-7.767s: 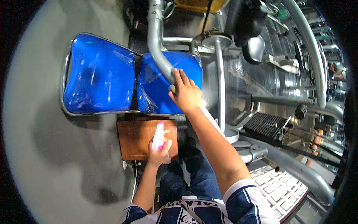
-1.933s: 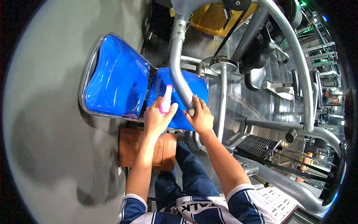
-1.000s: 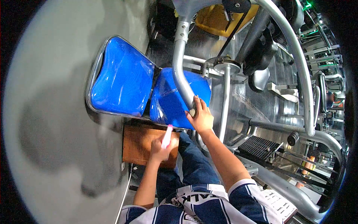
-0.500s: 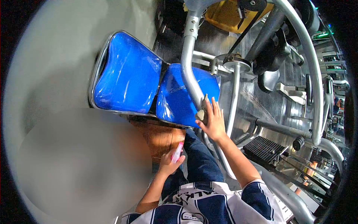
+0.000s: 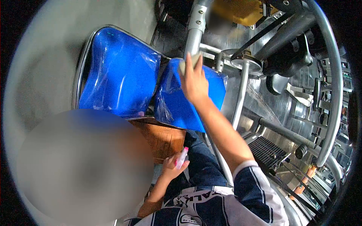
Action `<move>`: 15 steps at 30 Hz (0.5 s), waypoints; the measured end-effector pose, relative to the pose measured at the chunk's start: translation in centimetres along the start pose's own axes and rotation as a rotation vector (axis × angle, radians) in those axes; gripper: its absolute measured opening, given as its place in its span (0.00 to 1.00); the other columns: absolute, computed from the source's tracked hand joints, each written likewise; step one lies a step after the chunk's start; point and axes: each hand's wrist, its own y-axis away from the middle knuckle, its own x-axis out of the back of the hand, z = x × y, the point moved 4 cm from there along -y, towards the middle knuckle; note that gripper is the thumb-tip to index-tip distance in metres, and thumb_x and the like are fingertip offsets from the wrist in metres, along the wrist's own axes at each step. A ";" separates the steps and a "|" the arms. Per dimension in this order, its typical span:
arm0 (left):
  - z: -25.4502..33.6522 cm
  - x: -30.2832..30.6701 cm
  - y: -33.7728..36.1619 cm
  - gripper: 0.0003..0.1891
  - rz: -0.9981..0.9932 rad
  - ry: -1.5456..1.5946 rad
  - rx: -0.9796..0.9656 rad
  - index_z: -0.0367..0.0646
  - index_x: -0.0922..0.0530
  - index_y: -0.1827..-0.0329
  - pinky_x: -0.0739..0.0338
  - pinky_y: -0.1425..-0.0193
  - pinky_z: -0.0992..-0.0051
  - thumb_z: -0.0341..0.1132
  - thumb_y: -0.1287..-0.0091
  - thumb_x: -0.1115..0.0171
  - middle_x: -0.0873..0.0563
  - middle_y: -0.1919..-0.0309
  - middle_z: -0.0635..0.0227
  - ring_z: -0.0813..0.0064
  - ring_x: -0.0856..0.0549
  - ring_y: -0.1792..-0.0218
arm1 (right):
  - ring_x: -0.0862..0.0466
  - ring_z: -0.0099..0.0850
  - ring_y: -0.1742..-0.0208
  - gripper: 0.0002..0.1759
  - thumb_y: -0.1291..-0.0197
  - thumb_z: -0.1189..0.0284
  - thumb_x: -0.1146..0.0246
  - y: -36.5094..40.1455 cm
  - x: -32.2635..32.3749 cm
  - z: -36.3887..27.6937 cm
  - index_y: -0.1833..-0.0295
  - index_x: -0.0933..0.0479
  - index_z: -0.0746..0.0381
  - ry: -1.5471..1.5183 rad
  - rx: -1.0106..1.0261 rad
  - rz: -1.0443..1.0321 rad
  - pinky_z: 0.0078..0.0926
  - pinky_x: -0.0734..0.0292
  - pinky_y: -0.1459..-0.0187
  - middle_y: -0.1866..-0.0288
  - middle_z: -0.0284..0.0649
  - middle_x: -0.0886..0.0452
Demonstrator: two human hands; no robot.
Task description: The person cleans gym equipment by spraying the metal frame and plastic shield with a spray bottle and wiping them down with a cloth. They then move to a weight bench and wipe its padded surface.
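Note:
My right hand (image 5: 195,84) presses a pale cloth (image 5: 183,68) against the curved silver tube (image 5: 194,42) of a gym machine, fingers wrapped over it. Part of the cloth is hidden beneath the fingers. Down by my lap, my left hand (image 5: 172,168) is closed around a small clear bottle with pink ends (image 5: 181,159). That bottle looks like a little spray bottle and is held upright, tilted slightly. Behind the right hand is a blue chair seat (image 5: 181,103) covered in clear plastic.
A second blue chair panel (image 5: 122,71) with a chrome rim is at the left. Machine parts fill the right: a round metal plate (image 5: 246,64), a long curved bar (image 5: 333,83) and a black slotted panel (image 5: 267,152). Wooden flooring (image 5: 166,141) shows near my legs.
My right hand has slid up the silver tube with the cloth, away from my body. The left hand still holds the bottle in nearly the same place. The view has shifted slightly.

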 end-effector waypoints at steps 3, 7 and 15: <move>-0.7 -0.2 -0.1 0.18 -0.066 -0.076 0.130 0.47 0.20 0.50 0.17 0.60 0.56 0.47 0.38 0.31 0.13 0.61 0.58 0.49 0.13 0.63 | 0.27 0.63 0.36 0.38 0.36 0.68 0.39 -5.0 -0.4 -0.8 0.22 0.44 0.56 -0.035 -0.065 0.200 0.51 0.20 0.44 0.23 0.72 0.52; 0.6 0.2 -0.7 0.20 0.008 -0.042 0.037 0.47 0.20 0.49 0.17 0.61 0.58 0.46 0.39 0.29 0.13 0.66 0.59 0.53 0.12 0.67 | 0.38 0.68 0.28 0.35 0.34 0.65 0.42 -4.2 -0.3 -0.5 0.23 0.41 0.55 0.114 0.142 0.209 0.60 0.35 0.32 0.20 0.62 0.54; -1.2 0.8 2.4 0.21 0.048 -0.042 0.070 0.47 0.20 0.48 0.18 0.62 0.55 0.48 0.39 0.29 0.13 0.64 0.56 0.47 0.13 0.64 | 0.26 0.45 0.30 0.16 0.35 0.62 0.43 9.0 -4.6 0.2 0.50 0.12 0.52 1.205 0.979 -0.678 0.60 0.59 0.22 0.42 0.42 0.15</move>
